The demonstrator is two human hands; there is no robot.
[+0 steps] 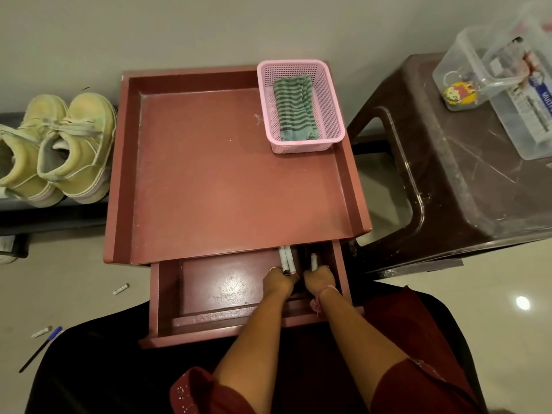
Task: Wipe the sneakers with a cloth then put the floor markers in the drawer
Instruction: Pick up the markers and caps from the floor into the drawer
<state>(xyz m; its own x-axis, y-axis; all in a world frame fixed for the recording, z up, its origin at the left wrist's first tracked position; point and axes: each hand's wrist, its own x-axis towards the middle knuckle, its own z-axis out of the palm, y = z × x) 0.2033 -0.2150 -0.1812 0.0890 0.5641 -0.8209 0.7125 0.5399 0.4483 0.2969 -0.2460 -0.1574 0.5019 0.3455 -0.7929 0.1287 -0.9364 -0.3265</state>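
The maroon drawer is pulled out under the small red table. Both my hands are inside it, at its right back part. My left hand grips two white markers that point toward the back of the drawer. My right hand grips one white marker with a red band. A pair of pale yellow sneakers stands on a low dark rack at the left. The green striped cloth lies in a pink basket on the table's back right corner.
A brown plastic stool stands to the right with a clear box of small items on it. On the floor at the left lie a blue pen and two small grey sticks. The wall is right behind the table.
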